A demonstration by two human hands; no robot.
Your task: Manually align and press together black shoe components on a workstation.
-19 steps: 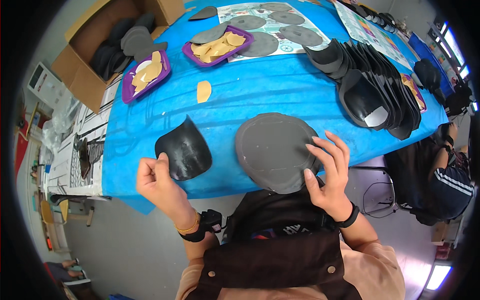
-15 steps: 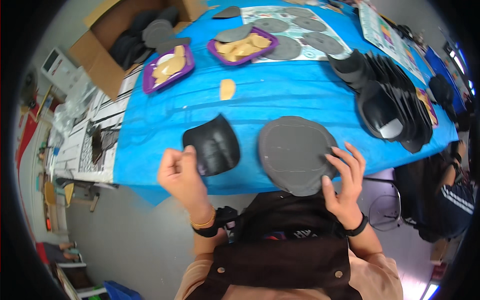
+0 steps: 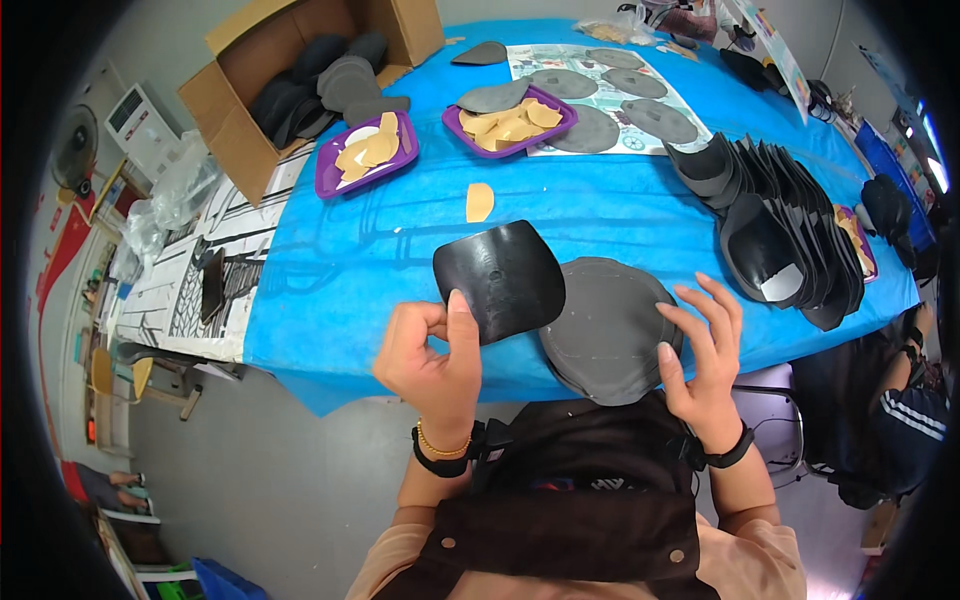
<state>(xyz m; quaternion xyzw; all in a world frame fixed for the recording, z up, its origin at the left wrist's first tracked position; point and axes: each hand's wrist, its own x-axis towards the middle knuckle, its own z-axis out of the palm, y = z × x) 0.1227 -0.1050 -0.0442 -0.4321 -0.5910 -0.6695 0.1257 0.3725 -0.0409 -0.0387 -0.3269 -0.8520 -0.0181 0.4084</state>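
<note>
Sheeting of bright blue covers the table across the middle of the frame, with a cardboard box of dark pieces standing open at upper left. A row of nested dark curved panels fans out at the right, and a printed sheet at upper centre carries flat grey oval pads. Right of centre, near the table's front edge, lies a grey round pad. Two purple trays, one left of the other, hold tan cut pieces above centre. Mid-frame, a glossy black curved panel is tilted, overlapping the pad's left edge in view. The left hand pinches its lower-left edge, thumb on top and fingers curled. The right hand has its fingers spread at the pad's right edge; whether they press on it cannot be told. Above the panel lies a single tan scrap, and a gold bracelet circles the left wrist.
</note>
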